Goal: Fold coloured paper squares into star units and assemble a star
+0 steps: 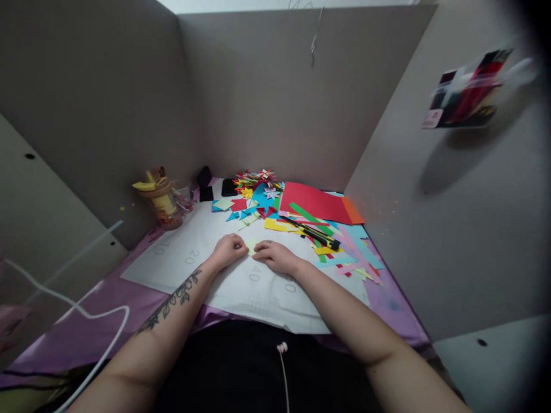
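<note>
A small pale yellow-green piece of paper lies between my two hands, low over the white sheet. My left hand has its fingers curled and pinches the paper's left edge. From the other side, my right hand presses its fingertips together on the right edge of the same piece. The fingers hide part of the paper, so I cannot tell its exact folds. Beyond the hands lie small folded pieces in blue and red.
Folded paper stars are heaped at the back. Right of them are a red paper stack, a black-and-yellow utility knife and scattered paper strips. A yellow-lidded cup stands left; grey panels enclose the desk.
</note>
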A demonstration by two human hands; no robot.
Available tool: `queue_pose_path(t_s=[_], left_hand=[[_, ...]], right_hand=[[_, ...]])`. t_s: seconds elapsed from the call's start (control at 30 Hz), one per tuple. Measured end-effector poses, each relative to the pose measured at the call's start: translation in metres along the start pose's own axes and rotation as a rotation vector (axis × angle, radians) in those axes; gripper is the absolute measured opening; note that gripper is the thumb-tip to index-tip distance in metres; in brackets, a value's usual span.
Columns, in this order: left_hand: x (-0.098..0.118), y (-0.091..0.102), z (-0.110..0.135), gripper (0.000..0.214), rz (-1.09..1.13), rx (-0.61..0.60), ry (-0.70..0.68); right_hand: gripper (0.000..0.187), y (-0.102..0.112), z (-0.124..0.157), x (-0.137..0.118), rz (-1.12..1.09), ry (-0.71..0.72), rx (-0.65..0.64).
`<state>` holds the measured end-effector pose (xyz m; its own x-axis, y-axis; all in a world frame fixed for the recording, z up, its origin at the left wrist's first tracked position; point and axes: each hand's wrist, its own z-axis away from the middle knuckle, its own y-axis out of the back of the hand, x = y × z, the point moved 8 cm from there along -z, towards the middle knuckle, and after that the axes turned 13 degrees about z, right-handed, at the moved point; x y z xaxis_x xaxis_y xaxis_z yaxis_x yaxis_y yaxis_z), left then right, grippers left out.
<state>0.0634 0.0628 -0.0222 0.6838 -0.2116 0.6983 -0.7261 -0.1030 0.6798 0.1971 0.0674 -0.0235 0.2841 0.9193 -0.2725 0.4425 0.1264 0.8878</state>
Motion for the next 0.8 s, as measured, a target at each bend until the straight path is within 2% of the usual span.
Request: queue_pose_path(t_s=[0.37,0.5,0.6,0.8], left_hand=[[0.005,0.0012,0.0005,0.018,-0.072,0.046,0.079],[0.0049,0.0012,0.0011,0.019,-0.082,0.063,0.078],[0.0041,0.0004,0.0011,0.018,-0.087,0.069,0.083],[0.0036,0.0001,-0.0004,0.016,-0.133,0.09,0.097]], right_hand=[[0.021,0.0065,-0.0021,-0.0015,-0.067,-0.006,0.019],[0.03,0.0088,-0.003,0.0004,-0.085,-0.031,0.032],[0.036,0.0056,-0.0027,-0.0008,-0.075,0.008,0.011],[0.029,0.0011,-0.0018,0.0003,-0.071,0.03,0.001]])
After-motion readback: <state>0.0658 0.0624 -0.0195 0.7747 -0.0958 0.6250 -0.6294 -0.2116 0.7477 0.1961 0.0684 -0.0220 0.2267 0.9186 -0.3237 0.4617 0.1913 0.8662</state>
